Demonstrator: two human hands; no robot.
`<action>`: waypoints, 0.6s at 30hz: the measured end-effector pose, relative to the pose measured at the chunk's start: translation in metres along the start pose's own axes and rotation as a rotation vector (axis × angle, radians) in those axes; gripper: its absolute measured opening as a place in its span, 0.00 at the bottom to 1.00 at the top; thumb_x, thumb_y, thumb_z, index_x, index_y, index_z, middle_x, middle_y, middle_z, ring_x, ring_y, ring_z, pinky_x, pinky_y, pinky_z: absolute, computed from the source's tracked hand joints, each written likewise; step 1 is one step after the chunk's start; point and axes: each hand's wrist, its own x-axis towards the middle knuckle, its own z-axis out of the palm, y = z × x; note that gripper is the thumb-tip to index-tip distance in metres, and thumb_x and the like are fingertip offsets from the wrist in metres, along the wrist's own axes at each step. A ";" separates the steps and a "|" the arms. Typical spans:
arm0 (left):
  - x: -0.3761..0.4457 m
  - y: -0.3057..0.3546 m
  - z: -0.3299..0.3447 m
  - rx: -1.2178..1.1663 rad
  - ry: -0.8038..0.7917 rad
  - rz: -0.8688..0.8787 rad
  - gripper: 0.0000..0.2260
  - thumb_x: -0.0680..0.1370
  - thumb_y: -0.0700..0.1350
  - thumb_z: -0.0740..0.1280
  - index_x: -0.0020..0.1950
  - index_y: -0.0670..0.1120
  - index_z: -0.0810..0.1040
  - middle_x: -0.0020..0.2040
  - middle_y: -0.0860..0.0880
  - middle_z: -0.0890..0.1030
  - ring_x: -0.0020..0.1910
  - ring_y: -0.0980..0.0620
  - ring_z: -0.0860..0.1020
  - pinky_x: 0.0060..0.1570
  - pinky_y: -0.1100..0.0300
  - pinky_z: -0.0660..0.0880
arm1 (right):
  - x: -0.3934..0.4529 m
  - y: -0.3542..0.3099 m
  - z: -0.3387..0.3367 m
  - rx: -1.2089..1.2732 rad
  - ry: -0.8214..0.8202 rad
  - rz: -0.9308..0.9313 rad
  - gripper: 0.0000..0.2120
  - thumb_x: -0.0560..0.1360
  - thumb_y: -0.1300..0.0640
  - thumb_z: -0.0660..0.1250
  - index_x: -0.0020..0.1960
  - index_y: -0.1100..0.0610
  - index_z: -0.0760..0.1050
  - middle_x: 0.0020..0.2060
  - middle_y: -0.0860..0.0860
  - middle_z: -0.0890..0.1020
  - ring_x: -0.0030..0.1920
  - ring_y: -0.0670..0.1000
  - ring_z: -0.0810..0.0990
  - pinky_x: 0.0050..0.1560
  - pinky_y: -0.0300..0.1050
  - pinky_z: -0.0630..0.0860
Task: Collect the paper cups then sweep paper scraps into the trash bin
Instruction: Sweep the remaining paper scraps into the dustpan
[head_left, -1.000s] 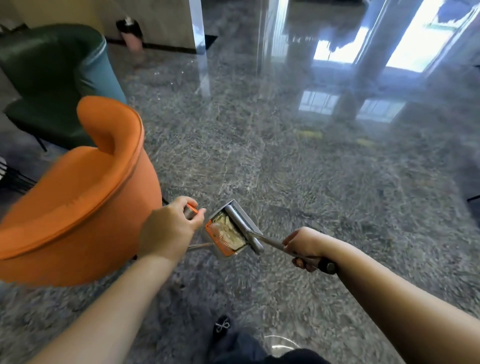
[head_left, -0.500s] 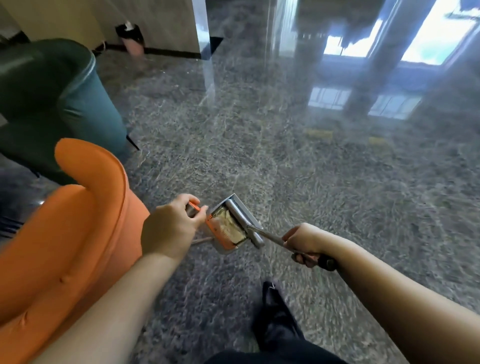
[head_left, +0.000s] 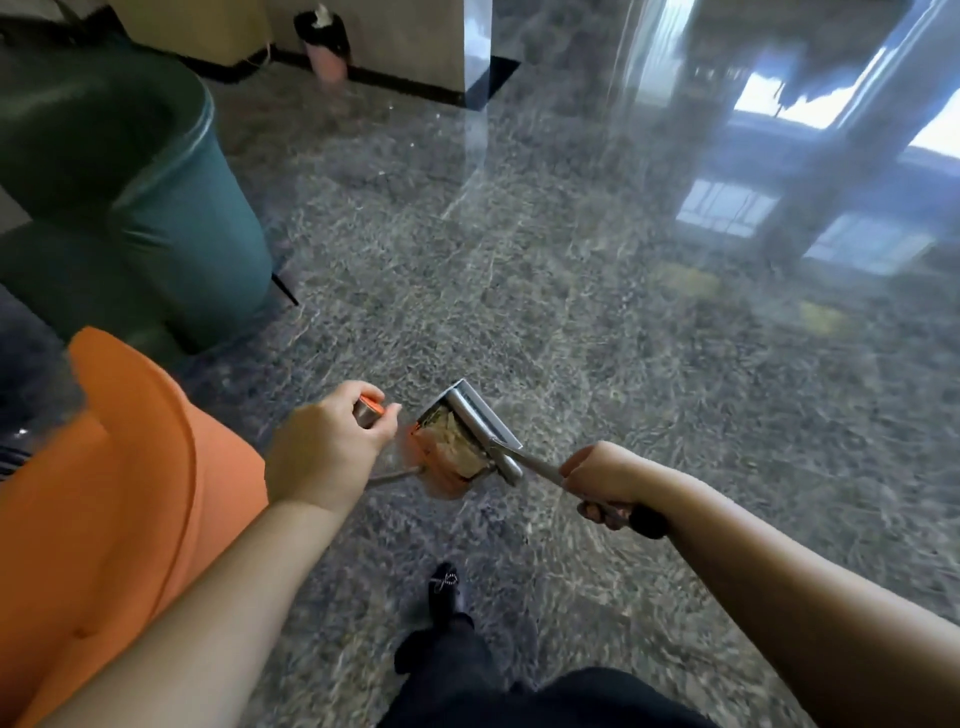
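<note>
**Loaded dustpan carried across a slick floor**

The person walks with a metal dustpan (head_left: 467, 436) held up off the floor (head_left: 571, 322). The right hand (head_left: 605, 475) is curled round the dustpan's long handle (head_left: 540, 470), near its dark end grip. The left hand (head_left: 324, 447) grips the grey and orange top of a broom handle (head_left: 370, 410); its orange bristles (head_left: 441, 475) sit blurred against the front of the dustpan. Pale paper scraps (head_left: 457, 441) lie packed inside the dustpan. No paper cups are visible.

The main risk is a spill. The dustpan looks tilted, and its mouth seems covered only by the bristles, so a swing of the right arm or a slip of the broom could probably shake scraps back onto the floor. The floor is polished and reflective, so a hurried step may also slide; one dark shoe (head_left: 444, 587) is mid-stride just below the dustpan.

An orange chair (head_left: 119, 499) stands close to the left of the dustpan, touching or nearly touching the left forearm, and could catch the elbow or the broom. A green chair (head_left: 135, 208) stands beyond it, further left, with a thin leg sticking out toward the walking line. Far beyond the dustpan, by the wall, stands a small pink bin (head_left: 324, 49) with a dark liner, likely the trash bin; the floor between looks open apart from the chairs.
</note>
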 end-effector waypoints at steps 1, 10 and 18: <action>0.022 -0.002 0.007 0.004 -0.003 -0.002 0.09 0.72 0.57 0.73 0.46 0.54 0.81 0.37 0.48 0.83 0.38 0.41 0.80 0.36 0.54 0.77 | 0.015 -0.015 -0.008 -0.005 -0.005 -0.005 0.15 0.76 0.65 0.56 0.60 0.66 0.73 0.28 0.56 0.71 0.17 0.48 0.68 0.21 0.33 0.63; 0.195 -0.009 0.037 0.023 -0.040 0.030 0.09 0.71 0.56 0.73 0.47 0.54 0.81 0.36 0.48 0.83 0.37 0.43 0.80 0.35 0.58 0.73 | 0.121 -0.140 -0.055 0.000 -0.006 -0.016 0.08 0.76 0.65 0.56 0.50 0.61 0.73 0.29 0.57 0.71 0.23 0.51 0.70 0.26 0.37 0.62; 0.329 -0.002 0.064 0.043 -0.030 0.029 0.10 0.71 0.57 0.73 0.47 0.55 0.81 0.37 0.48 0.84 0.38 0.42 0.80 0.35 0.57 0.73 | 0.205 -0.237 -0.112 0.019 -0.012 0.001 0.15 0.76 0.65 0.54 0.57 0.65 0.75 0.30 0.58 0.73 0.24 0.51 0.70 0.25 0.36 0.64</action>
